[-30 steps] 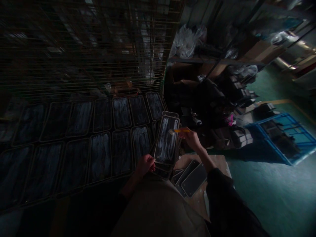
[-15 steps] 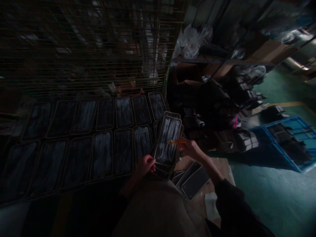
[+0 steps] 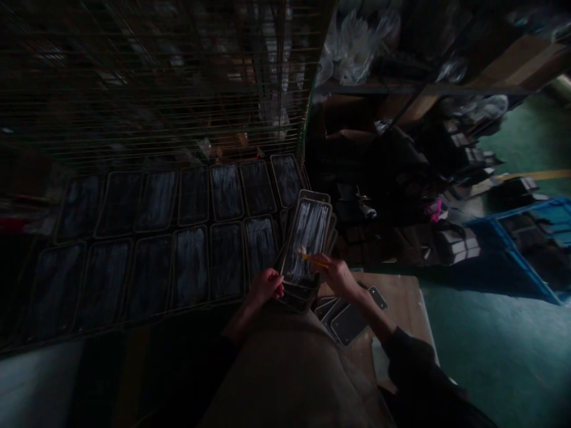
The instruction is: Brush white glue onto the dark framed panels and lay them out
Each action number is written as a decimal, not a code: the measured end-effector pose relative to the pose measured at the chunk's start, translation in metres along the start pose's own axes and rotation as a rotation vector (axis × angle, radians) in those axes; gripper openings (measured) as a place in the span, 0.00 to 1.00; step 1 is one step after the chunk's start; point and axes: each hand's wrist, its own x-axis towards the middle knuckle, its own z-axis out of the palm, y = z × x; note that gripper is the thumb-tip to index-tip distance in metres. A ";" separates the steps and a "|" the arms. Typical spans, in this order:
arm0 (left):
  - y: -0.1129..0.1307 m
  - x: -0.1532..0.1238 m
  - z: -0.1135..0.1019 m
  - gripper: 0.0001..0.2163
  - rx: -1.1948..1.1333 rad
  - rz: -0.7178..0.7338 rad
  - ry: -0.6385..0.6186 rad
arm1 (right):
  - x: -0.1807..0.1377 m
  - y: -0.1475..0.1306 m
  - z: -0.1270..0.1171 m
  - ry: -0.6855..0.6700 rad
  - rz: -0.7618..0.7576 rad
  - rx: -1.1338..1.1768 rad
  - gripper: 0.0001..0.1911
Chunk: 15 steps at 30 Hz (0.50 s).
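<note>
My right hand [image 3: 338, 274] is closed around a small brush [image 3: 314, 261] with a yellow handle. Its pale bristles touch a dark rectangular panel [image 3: 308, 223] with rounded corners and a light rim, streaked with white lengthwise. At the panel's lower left corner, my left hand [image 3: 269, 284] pinches the edge between thumb and fingers. More panels lie stacked and fanned out beneath it. Lower right, several unstreaked dark panels [image 3: 350, 324] overlap on a wooden board [image 3: 405, 297].
Two rows of similar streaked panels [image 3: 190, 261] stretch to the left. A wire mesh cage [image 3: 178, 113] rises behind them. Plastic bags [image 3: 357, 47] sit on a shelf at upper right, with dark bundles [image 3: 457, 246] below. A blue crate [image 3: 504, 238] stands on the green floor at right.
The brush has moved a little left and toward the lower part of the panel. My left hand keeps its pinch on the corner. The whole view has shifted slightly.
</note>
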 end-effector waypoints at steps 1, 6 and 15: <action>0.000 0.000 0.000 0.06 0.003 -0.013 0.008 | -0.009 -0.006 0.005 -0.033 0.013 0.068 0.15; -0.002 0.004 0.000 0.06 0.018 -0.014 -0.005 | -0.014 -0.013 0.014 0.053 0.100 0.277 0.17; -0.005 0.004 0.001 0.07 -0.004 -0.016 -0.007 | -0.046 -0.019 0.023 -0.017 0.133 0.302 0.15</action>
